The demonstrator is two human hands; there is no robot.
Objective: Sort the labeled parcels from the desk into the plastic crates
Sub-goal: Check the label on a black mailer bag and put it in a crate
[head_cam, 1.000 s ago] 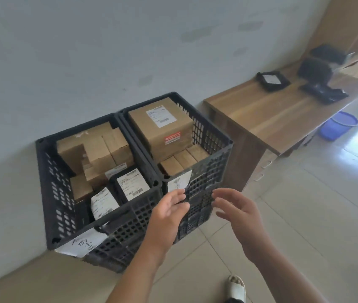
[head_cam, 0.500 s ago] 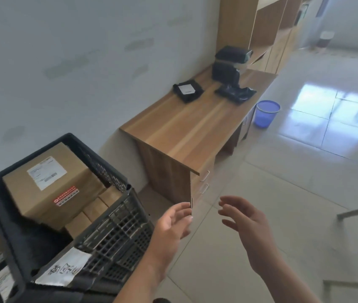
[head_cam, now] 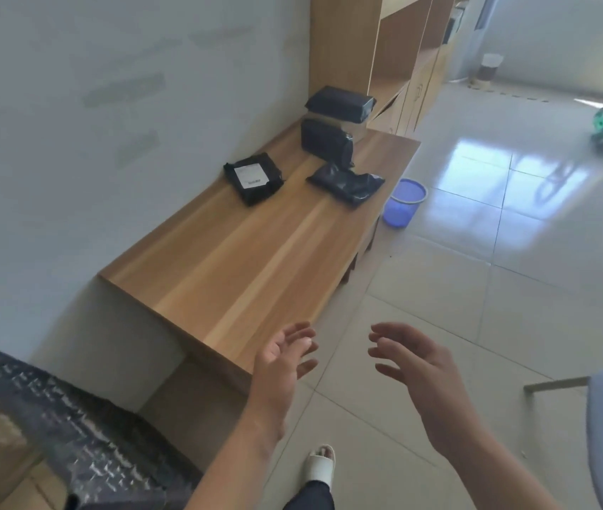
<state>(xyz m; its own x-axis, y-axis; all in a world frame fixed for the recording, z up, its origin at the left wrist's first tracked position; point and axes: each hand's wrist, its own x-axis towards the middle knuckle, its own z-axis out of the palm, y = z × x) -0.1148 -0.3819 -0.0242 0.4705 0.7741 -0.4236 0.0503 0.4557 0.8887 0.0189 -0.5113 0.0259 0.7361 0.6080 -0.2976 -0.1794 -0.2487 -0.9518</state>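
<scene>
Four black parcels sit at the far end of the desk (head_cam: 256, 259), and one crate (head_cam: 83, 450) edges in at the near left. Going left to right along that far end: a labelled bag (head_cam: 254, 177), flat and soft, probably light, best pinched by an edge; a boxy parcel (head_cam: 324, 141) with another (head_cam: 338, 104) stacked above it, likely stiffer, gripped by the sides; a limp bag (head_cam: 346, 182) near the desk's front edge. Left hand (head_cam: 281, 362) and right hand (head_cam: 410, 366) hover empty off the near corner, fingers loose.

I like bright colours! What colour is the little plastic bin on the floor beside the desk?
The small plastic waste bin is blue, seen in the head view.
</scene>
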